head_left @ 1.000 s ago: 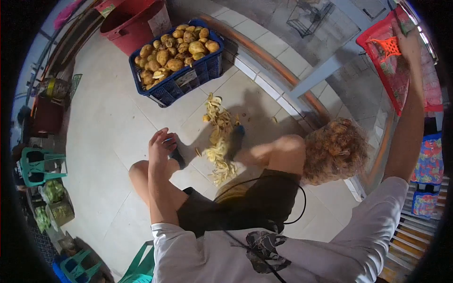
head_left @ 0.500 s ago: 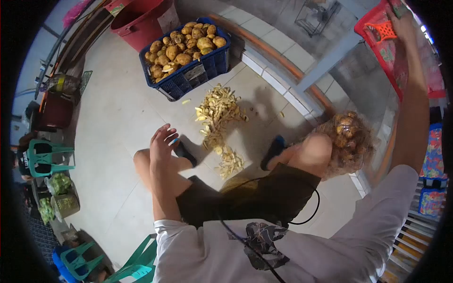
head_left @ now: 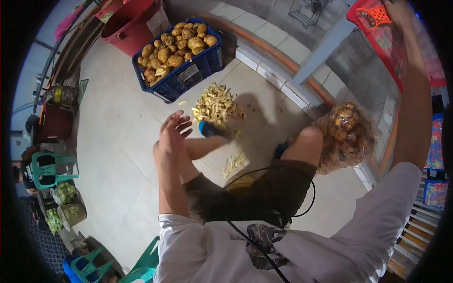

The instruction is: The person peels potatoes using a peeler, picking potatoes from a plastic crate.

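My right hand (head_left: 401, 19) is raised at the top right, its fingers partly cut off by the frame edge. An orange plastic tool with holes (head_left: 375, 16) sticks out from it, over a red plastic surface (head_left: 396, 66). My left hand (head_left: 174, 134) hangs in the air above my left leg, fingers loosely bent and apart, holding nothing. Below it, my left foot in a dark sock with a blue toe (head_left: 207, 129) touches a heap of peelings (head_left: 217, 104) on the floor. A smaller strip of peelings (head_left: 234, 164) lies nearer to me.
A blue crate (head_left: 188, 78) full of potatoes (head_left: 175, 45) stands ahead beside a red tub (head_left: 137, 30). A clear bag of potatoes (head_left: 347, 134) leans by my right knee. Green chairs (head_left: 52, 170) and bagged vegetables (head_left: 65, 192) are at the left. A cable crosses my lap.
My left foot has swung forward and inward into the peelings, bunching them toward the crate and splitting the strip. My left hand has shifted slightly up and right. My view has turned slightly.
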Demonstrator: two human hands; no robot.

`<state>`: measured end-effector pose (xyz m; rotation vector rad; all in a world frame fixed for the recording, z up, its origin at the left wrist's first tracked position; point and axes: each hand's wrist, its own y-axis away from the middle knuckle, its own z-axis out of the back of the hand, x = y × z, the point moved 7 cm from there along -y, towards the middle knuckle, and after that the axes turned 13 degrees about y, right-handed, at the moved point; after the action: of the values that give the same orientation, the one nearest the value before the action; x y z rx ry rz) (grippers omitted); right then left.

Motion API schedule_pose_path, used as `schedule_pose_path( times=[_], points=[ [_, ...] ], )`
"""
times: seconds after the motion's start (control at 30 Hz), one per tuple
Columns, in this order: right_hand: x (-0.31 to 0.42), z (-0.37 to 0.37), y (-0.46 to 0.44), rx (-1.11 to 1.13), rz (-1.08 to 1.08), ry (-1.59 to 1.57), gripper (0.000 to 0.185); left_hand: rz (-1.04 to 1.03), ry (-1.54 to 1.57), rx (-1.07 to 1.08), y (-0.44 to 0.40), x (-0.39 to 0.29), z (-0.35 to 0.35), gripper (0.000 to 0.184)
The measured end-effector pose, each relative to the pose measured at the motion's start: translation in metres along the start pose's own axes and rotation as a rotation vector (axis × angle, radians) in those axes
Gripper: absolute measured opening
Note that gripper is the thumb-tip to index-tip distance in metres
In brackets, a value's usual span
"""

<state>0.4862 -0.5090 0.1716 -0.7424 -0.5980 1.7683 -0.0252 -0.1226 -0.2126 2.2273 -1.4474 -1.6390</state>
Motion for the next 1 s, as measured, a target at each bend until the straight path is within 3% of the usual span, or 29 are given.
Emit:
schedule_pose_path(
  times=[0.07, 0.13, 0.27, 0.33, 0.37, 0.43, 0.57, 0.63, 0.73, 0.8, 0.9, 1.0],
  points=[
    [0.002, 0.004, 0.000, -0.084, 0.039, -0.036, 0.077, -0.070, -0.012, 0.030, 0.016, -0.014, -0.006, 0.035],
    [0.001, 0.002, -0.001, 0.173, -0.007, -0.150, 0.076, -0.083, -0.011, 0.045, 0.022, -0.021, -0.002, 0.035],
    [-0.010, -0.011, -0.007, 0.158, -0.147, -0.078, 0.080, -0.101, 0.031, 0.026, 0.022, -0.029, -0.001, 0.035],
    [-0.019, -0.029, -0.019, 0.166, -0.058, 0.004, 0.110, -0.116, 0.021, 0.017, 0.028, -0.038, 0.001, 0.035],
    [-0.035, -0.044, -0.028, 0.167, -0.042, 0.002, 0.110, -0.117, 0.043, 0.024, 0.029, -0.040, 0.004, 0.032],
    [-0.057, -0.067, -0.048, 0.032, 0.204, 0.011, 0.080, -0.121, 0.073, 0.015, 0.032, -0.041, 0.019, 0.030],
    [-0.060, -0.075, -0.052, 0.014, 0.198, 0.126, 0.068, -0.113, 0.103, -0.071, 0.038, -0.038, 0.055, 0.033],
    [-0.083, -0.093, -0.066, -0.066, 0.143, 0.327, 0.072, -0.125, 0.140, -0.105, 0.041, -0.041, 0.066, 0.033],
    [-0.104, -0.125, -0.080, -0.012, 0.186, 0.095, 0.076, -0.128, 0.136, -0.109, 0.059, -0.041, 0.082, 0.032],
    [-0.087, -0.107, -0.072, -0.056, 0.162, 0.180, 0.084, -0.139, 0.092, -0.099, 0.067, -0.046, 0.088, 0.033],
    [-0.066, -0.086, -0.064, 0.139, 0.099, 0.287, 0.077, -0.181, 0.109, -0.114, 0.082, -0.051, 0.094, 0.032],
    [-0.066, -0.085, -0.064, -0.028, 0.144, 0.515, 0.073, -0.201, 0.191, -0.144, 0.087, -0.049, 0.096, 0.028]
  ],
)
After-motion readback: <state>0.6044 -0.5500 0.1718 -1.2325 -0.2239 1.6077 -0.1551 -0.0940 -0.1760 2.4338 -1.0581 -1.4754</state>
